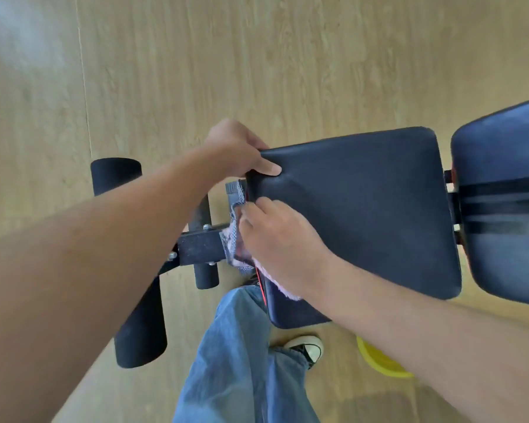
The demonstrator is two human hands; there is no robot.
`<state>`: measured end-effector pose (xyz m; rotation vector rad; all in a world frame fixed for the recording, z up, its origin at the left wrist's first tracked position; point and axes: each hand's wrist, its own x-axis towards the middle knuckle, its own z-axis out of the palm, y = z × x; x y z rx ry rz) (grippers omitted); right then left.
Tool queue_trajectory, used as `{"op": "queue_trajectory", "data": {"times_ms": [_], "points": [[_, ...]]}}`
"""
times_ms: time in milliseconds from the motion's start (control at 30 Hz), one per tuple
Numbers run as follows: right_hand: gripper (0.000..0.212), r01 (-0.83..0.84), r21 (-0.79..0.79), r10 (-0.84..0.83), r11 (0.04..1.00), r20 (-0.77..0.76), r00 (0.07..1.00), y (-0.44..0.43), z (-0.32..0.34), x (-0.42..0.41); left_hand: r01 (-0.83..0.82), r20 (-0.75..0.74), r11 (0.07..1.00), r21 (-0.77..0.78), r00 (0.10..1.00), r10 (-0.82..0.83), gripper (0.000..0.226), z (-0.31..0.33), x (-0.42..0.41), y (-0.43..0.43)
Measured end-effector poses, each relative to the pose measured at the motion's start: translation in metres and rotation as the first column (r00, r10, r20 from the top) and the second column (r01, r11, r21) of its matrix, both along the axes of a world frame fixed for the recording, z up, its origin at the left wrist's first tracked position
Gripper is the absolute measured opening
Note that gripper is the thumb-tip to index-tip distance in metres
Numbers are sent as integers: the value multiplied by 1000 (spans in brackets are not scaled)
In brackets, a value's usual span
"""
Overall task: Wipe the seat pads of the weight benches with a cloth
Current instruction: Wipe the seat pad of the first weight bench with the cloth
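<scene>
Cloth [233,239] under right grip [275,239], seat pad [364,209] edge

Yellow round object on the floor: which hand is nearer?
Right. The right hand presses the pink-grey cloth at the black seat pad's front edge, above the yellow round object; the left hand grips the far corner.

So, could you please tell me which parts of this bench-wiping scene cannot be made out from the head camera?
- Pink and grey cloth: mostly hidden under the right hand.
- Black padded backrest: cut off by the right edge, motion-blurred.
- Round yellow object on the floor: partly covered by the right forearm.
- Left hand fingers: curled behind the black seat pad.
</scene>
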<state>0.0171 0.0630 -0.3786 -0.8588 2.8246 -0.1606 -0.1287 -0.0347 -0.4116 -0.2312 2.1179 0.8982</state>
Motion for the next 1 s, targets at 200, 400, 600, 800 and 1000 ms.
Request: {"op": "queue_trajectory", "data": {"times_ms": [200,400,600,800,1000], "points": [[23,-75,-141,101,987,186,977,7,-27,145,0,24,999,36,1000,-1,32,3,6,0],[18,391,-137,-355,910,229,906,101,2,174,-27,3,999,40,1000,27,24,4,9,4],[20,906,-373,-953,199,141,268,133,-19,110,4,19,998,59,1000,-5,39,0,9,3],[17,370,-343,-389,864,15,921,84,-32,106,-11,28,996,84,1000,9,43,0,10,6],[19,929,-369,-997,1,66,28,149,-35,53,-19,43,992,121,999,14,32,1,14,4]]}}
